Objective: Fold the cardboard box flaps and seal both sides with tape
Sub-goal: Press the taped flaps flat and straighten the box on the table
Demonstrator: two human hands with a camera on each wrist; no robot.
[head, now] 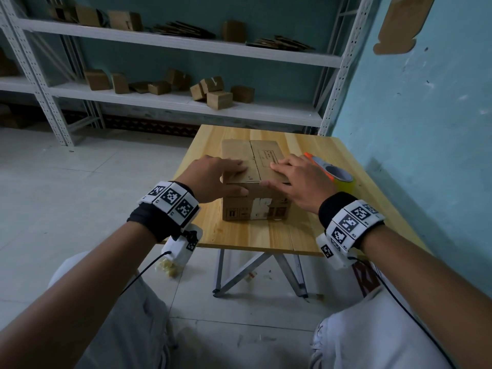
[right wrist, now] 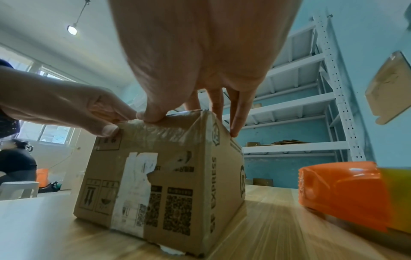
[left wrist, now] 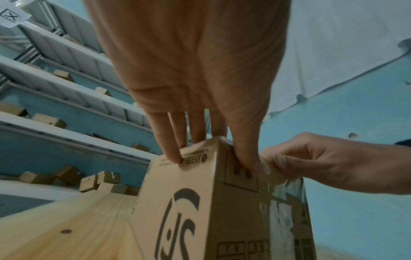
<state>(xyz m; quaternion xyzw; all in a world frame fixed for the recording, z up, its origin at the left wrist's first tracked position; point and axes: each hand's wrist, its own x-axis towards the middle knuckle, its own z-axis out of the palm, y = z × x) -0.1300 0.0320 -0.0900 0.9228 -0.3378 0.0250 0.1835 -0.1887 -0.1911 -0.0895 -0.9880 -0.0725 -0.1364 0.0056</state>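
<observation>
**Both hands hold the top flaps down, tape not yet applied**

The cardboard box (head: 254,182) stands on the wooden table (head: 266,235), near its middle, with the two top flaps folded flat and meeting along a seam. The left hand (head: 213,179) lies on the left flap with its fingers stretched over the top and the thumb pressed on the front face, so it clasps the near left corner. The right hand (head: 298,179) does the same on the right flap: fingers flat on top, thumb on the front upper edge. Neither hand holds anything else.

The tape dispenser (head: 332,174) (orange, with a yellowish roll) rests on the table just beside the box, on the right, partly behind the right hand.

I judge that the folding of this side is done and the taping is the next step. The risk is here: one hand must leave to take the dispenser, and then the freed flap can spring up and open the seam. Old tape and a torn label on the front face are wrinkled, so new tape may stick badly there. The box also seems light and could slide if the tape is pulled hard.
</observation>
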